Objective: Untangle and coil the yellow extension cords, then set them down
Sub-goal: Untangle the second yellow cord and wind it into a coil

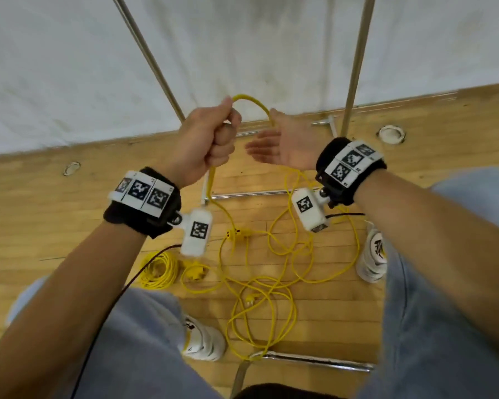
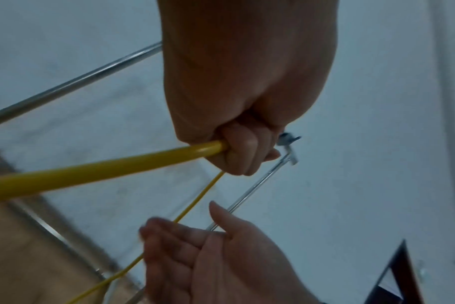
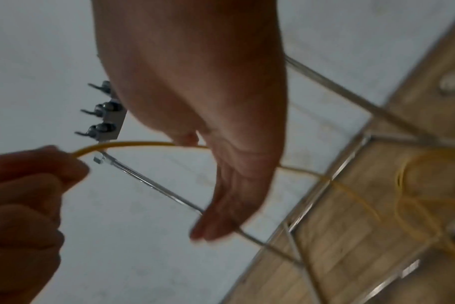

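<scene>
A yellow extension cord (image 1: 251,100) arches between my two raised hands. My left hand (image 1: 219,136) grips it in a fist, and the cord hangs from under the fist to the floor. My right hand (image 1: 265,146) is flat with straight fingers; the cord runs past its thumb without being gripped. In the left wrist view the left hand (image 2: 242,102) clenches the thick cord (image 2: 104,170) above the right hand (image 2: 208,257). In the right wrist view the cord (image 3: 133,144) crosses behind the right hand (image 3: 229,164). A loose tangle (image 1: 271,272) and a wound coil (image 1: 159,269) lie on the floor.
Two metal poles (image 1: 150,59) (image 1: 357,59) rise before a white sheet (image 1: 69,67). The floor is wood (image 1: 55,211), with a yellow socket end (image 1: 236,233) on it. My white shoes (image 1: 205,341) (image 1: 372,254) flank the tangle. A metal bar (image 1: 314,361) lies near my feet.
</scene>
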